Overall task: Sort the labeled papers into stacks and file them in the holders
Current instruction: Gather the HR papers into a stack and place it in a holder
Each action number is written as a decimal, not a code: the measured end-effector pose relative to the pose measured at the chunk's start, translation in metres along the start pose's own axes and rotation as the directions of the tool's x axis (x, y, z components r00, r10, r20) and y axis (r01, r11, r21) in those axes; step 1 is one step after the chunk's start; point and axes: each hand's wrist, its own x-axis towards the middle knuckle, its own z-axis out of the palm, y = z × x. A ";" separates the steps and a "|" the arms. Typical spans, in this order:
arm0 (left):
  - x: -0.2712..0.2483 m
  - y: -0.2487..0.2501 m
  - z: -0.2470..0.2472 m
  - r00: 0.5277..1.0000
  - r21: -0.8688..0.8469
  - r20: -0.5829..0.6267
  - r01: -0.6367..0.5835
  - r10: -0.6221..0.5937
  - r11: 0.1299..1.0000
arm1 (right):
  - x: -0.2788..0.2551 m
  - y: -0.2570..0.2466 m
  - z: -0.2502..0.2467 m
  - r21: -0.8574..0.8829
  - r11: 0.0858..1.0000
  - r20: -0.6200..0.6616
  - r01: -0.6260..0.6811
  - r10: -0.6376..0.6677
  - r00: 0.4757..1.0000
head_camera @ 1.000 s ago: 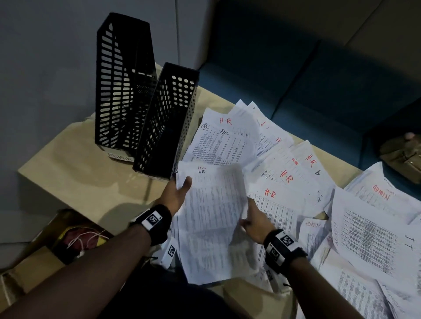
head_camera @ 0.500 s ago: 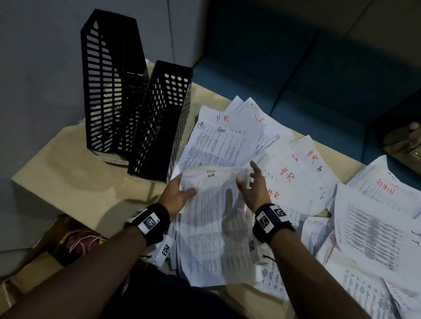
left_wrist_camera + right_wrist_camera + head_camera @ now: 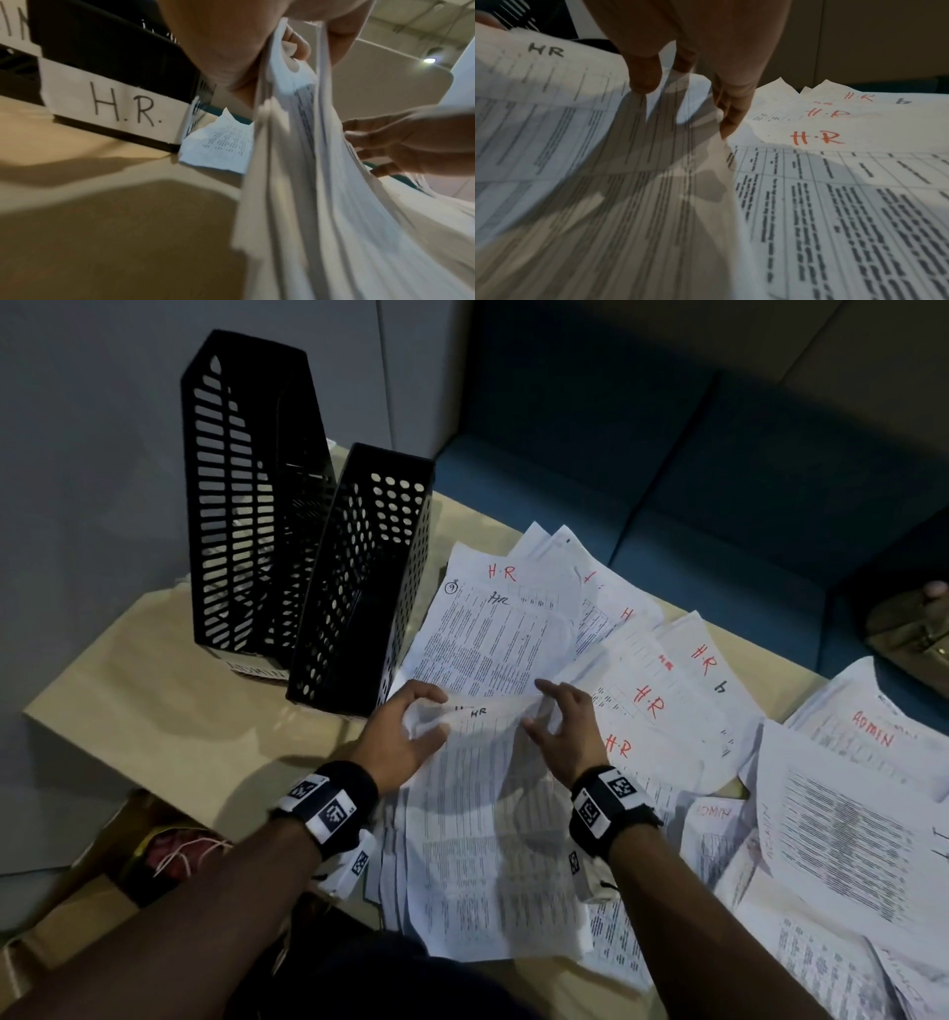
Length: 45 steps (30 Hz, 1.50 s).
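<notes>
Head view is showing the left hand (image 3: 398,742) pinching the top left corner of an HR stack (image 3: 493,839) at frame centre, thumb over, fingers curling beneath. The right hand (image 3: 562,731) is resting spread fingertips on the stack's top right edge, its grip gripping nothing. 2 black holders (image 3: 308,546) are standing at the upper left on the tabletop (image 3: 154,711); what they contain I cannot tell. The nearer one is wearing an "H.R." label (image 3: 123,109). Loose sheets marked "H.R" (image 3: 652,690) and "ADMIN" (image 3: 873,737) are lying to the right.
</notes>
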 end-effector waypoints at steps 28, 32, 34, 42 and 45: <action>0.000 0.015 0.026 0.932 0.160 -0.281 0.280 -0.228 0.947 | -0.036 0.037 -0.033 0.202 0.969 -0.186 -0.146 0.184 0.965; -0.006 -0.005 0.014 0.923 0.269 -0.253 0.356 -0.291 0.895 | -0.026 0.070 -0.068 -0.275 0.947 -0.124 -0.164 0.134 0.983; -0.008 -0.011 0.010 0.915 0.308 -0.250 0.386 -0.317 0.870 | -0.017 0.076 -0.078 -0.492 0.868 0.000 -0.068 0.078 0.997; -0.016 -0.018 0.007 0.896 0.270 -0.227 0.434 -0.381 0.859 | 0.011 0.066 -0.064 -0.662 0.749 0.181 0.026 0.126 0.975; -0.018 -0.019 0.006 0.888 0.242 -0.231 0.448 -0.397 0.861 | 0.014 0.067 -0.061 -0.668 0.743 0.167 0.036 0.103 0.981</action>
